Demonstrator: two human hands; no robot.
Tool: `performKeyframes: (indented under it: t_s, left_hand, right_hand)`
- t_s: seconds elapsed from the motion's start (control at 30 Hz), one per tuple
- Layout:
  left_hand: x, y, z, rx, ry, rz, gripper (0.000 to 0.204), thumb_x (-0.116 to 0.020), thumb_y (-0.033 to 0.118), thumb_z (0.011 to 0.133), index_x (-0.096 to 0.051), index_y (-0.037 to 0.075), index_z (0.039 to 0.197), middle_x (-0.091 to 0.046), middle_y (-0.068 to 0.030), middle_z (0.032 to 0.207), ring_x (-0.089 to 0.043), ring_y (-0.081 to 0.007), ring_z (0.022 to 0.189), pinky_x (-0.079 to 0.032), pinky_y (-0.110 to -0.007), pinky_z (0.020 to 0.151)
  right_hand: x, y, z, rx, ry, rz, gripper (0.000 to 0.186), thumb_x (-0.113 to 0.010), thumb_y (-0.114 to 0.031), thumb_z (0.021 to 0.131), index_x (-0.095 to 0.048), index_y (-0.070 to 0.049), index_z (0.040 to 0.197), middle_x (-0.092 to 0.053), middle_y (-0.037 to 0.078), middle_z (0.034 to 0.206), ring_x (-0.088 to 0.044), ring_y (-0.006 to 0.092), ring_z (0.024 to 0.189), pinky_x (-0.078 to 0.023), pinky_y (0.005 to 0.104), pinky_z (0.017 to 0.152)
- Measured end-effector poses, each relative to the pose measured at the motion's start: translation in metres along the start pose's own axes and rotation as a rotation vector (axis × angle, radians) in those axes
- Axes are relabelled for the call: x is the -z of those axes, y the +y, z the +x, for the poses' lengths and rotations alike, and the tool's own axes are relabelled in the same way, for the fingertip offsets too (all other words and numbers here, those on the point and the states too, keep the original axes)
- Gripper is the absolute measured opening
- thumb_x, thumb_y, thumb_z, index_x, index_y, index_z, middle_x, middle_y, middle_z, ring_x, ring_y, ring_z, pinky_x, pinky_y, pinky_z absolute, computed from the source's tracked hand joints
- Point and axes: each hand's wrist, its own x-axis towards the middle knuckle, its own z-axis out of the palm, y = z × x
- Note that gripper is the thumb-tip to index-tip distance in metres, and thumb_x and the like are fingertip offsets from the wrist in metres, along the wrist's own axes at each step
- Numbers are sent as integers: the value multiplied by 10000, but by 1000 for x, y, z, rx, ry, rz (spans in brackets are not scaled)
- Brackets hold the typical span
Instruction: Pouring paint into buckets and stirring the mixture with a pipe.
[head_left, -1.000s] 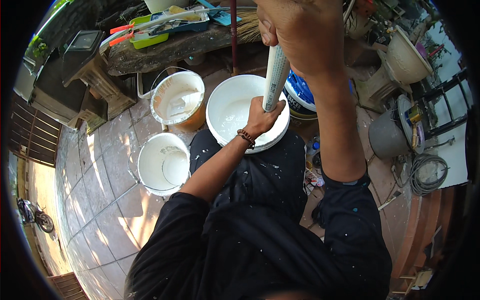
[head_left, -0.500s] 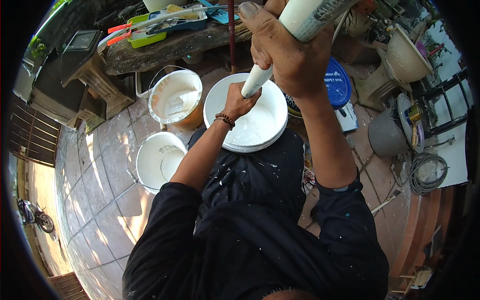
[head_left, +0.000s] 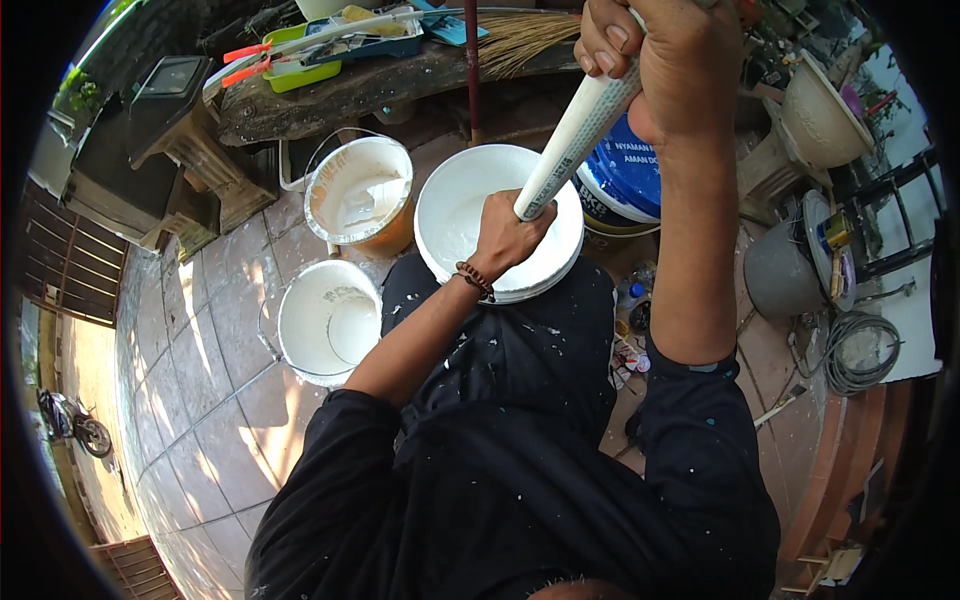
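Observation:
A white pipe (head_left: 580, 135) slants from upper right down into a large white bucket (head_left: 567, 215) between my knees. My left hand (head_left: 508, 235) is closed round its lower part, over the bucket's opening. Higher up, my right hand (head_left: 685, 75) grips the same pipe, fingers wrapped round it. White, wet-looking material coats the inside of the bucket. My left hand and wrist hide the pipe's lower end, so what it touches cannot be seen. A beaded bracelet circles my left wrist.
Left of the big bucket stand a paint-stained bucket (head_left: 392, 225) and a smaller white bucket (head_left: 300, 325). A blue-lidded tub (head_left: 622, 170) is at the right. Behind, a wooden bench (head_left: 300, 112) bears trays and a broom (head_left: 520, 40). A coiled hose (head_left: 835, 372) lies far right.
My right hand has moved right with the upper pipe. My left hand has shifted slightly right and down, still on the pipe. More of the broom shows, and the view has shifted a little.

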Motion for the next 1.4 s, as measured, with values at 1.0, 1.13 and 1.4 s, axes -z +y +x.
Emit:
performKeyframes:
  t_s: [1.0, 1.13, 1.4]
  left_hand:
    - [24, -42, 41, -90, 95, 3, 372, -713, 286, 881, -686, -70, 777, -664, -158, 626, -650, -240, 540, -505, -369, 553]
    - [25, -27, 25, -55, 104, 44, 402, -699, 298, 886, -669, -76, 743, -642, -165, 601, -637, -246, 525, -494, -382, 546]
    - [18, -17, -4, 36, 35, -106, 396, -705, 281, 881, -632, -52, 680, -609, -97, 574, -584, -171, 508, -472, -352, 517]
  right_hand:
    - [-21, 30, -8, 357, -50, -137, 217, -712, -97, 925, -576, -46, 763, -559, -7, 595, -543, 87, 486, -410, 251, 454]
    - [-19, 19, -2, 66, -97, 14, 244, -681, -113, 949, -550, -66, 749, -531, -6, 552, -487, 76, 402, -377, 246, 377]
    - [-38, 2, 1, 23, -102, -128, 274, -691, -151, 954, -630, -67, 700, -546, -14, 561, -484, 79, 410, -376, 246, 395]
